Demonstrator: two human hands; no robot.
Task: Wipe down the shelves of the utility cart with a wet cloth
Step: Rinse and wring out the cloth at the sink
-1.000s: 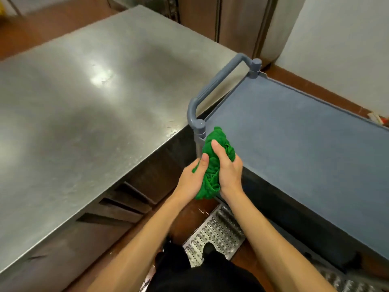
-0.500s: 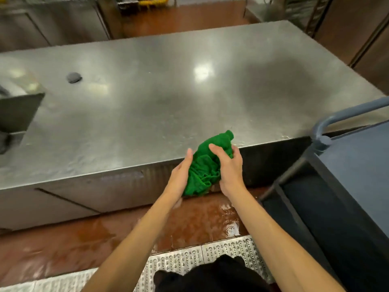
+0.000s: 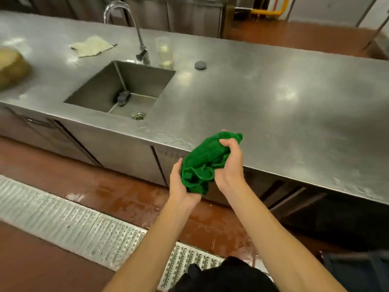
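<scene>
A bunched green cloth [image 3: 205, 160] is held between both hands in front of the steel counter's front edge. My left hand [image 3: 180, 183] cups its lower end from below and the left. My right hand [image 3: 230, 165] grips its upper part, fingers curled over the top. Only a dark grey corner of the utility cart [image 3: 357, 268] shows at the bottom right; its shelves are out of view.
A long steel counter [image 3: 273, 106] runs across the view with a sink [image 3: 124, 89] and tap [image 3: 134, 28] at the left. A pale rag [image 3: 92, 46], a clear cup [image 3: 165, 51] and a grey plug [image 3: 200, 65] lie on it. Wet red floor and a metal drain grate [image 3: 84, 228] are below.
The view has swung left from the cart to the counter and sink. Both hands kept hold of the green cloth and the cart has nearly left the frame.
</scene>
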